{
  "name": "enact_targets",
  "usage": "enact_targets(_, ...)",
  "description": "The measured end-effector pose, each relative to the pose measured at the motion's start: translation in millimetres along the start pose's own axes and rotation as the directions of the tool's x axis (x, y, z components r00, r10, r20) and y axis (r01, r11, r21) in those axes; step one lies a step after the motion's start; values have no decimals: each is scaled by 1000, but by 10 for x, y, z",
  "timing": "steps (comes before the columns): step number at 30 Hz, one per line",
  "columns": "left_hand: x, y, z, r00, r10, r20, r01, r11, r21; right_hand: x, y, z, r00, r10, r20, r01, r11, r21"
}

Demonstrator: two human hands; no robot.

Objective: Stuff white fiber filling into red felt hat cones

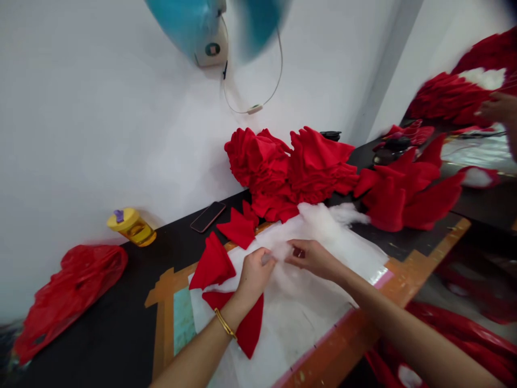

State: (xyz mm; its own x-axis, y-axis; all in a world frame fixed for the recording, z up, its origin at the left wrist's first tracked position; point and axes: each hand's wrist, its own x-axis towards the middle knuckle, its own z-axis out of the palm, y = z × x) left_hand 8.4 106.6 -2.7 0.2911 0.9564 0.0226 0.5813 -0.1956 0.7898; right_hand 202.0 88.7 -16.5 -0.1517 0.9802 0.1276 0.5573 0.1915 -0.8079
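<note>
A white sheet (307,318) covers the near part of the black table (121,302). Behind the sheet is a heap of red felt pieces (291,167). The white stuffing (323,218) lies on the sheet. The left hand (254,275) and right hand (313,258) both pinch it, fingers closed. Far left of the sheet stands a yellow cup (131,226).

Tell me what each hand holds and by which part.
Both pinch the white wadding: the left hand and the right hand grip one thin tuft at its near edge with their fingertips.
</note>
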Motion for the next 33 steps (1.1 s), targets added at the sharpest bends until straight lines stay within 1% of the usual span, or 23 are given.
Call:
enact_targets(1,-7,16,7,1000,8,7,-8,1000,-9,6,-14,27,999,-36,4,36,996,-78)
enact_targets(3,-21,23,-15,1000,27,9,-27,999,-21,34,3,14,997,-60,-47,50,981,-186)
enact_targets(6,-32,-54,-137,1000,13,-28,-15,999,-47,77,105,-137,987,-33,-160,-7,970,-244)
enact_targets(8,-28,-134,-219,998,-18,-55,15,998,-68,76,150,-220,982,-21,-187,-29,965,-262)
enact_targets(9,-24,-168,-238,997,-32,-64,27,997,-77,65,148,-226,983,-22,-184,-27,965,-260)
enact_targets(11,-16,-200,-214,996,-43,-82,35,995,-94,25,89,-154,985,-54,-164,15,973,-231)
enact_targets(14,-22,-163,-60,997,-35,-72,25,990,-138,-38,-64,83,992,-86,-90,69,983,-172)
enact_targets(16,-35,-123,30,998,-28,-49,19,987,-159,-61,-138,208,997,-60,-48,51,985,-167)
enact_targets(17,-42,-112,47,999,-22,-37,16,987,-163,-65,-154,237,998,-43,-42,35,985,-170)
enact_targets(19,-52,-124,9,1000,-7,-16,5,988,-154,-65,-145,220,998,-33,-56,23,983,-180)
enact_targets(21,-57,-180,-110,1000,4,-3,-4,992,-127,-60,-92,138,997,-34,-74,18,979,-203)
enact_targets(24,-58,-296,-311,1000,-4,-11,3,997,-72,-53,9,19,995,-26,-95,3,971,-239)
enact_targets(26,-65,-348,-380,1000,-13,-20,12,999,-43,-48,50,-9,995,-18,-95,-4,972,-233)
enact_targets(29,-107,-338,-352,999,17,-41,-18,999,-36,-51,32,-8,998,29,-51,-36,991,-132)
enact_targets(31,-160,-283,-289,995,88,-46,-90,995,-37,-75,-21,-25,997,58,-43,-61,996,-68)
enact_targets(33,-217,-216,-227,985,172,-13,-172,985,8,-129,-78,-50,996,41,-81,-49,994,-97)
